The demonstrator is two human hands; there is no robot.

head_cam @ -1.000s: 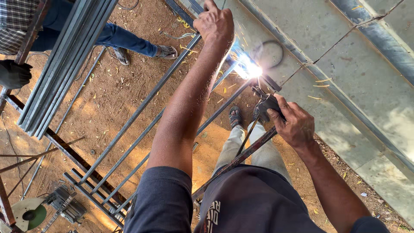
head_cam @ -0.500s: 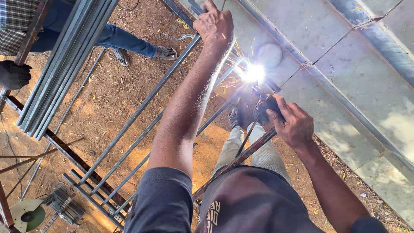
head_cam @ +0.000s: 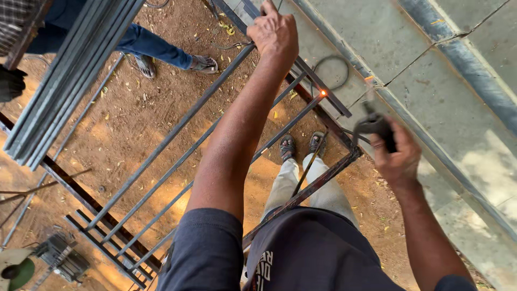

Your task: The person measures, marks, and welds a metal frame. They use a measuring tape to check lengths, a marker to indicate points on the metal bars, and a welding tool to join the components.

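Across the middle of the frame, our steel grille slants from lower left to upper right over brown dirt. At upper left lies a bundle of grey bars, with another person's sandalled foot beside it. Our left hand, top centre, is clenched on a grille bar. Our right hand, centre right, is wrapped tight around a dark welding holder. A small weld spot glows orange between our hands.

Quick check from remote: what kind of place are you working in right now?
Likely an outdoor metal-fabrication yard: bare dirt ground, a steel bar frame with a glowing weld spot, stacked steel lengths, and the right hand holding a welding holder.
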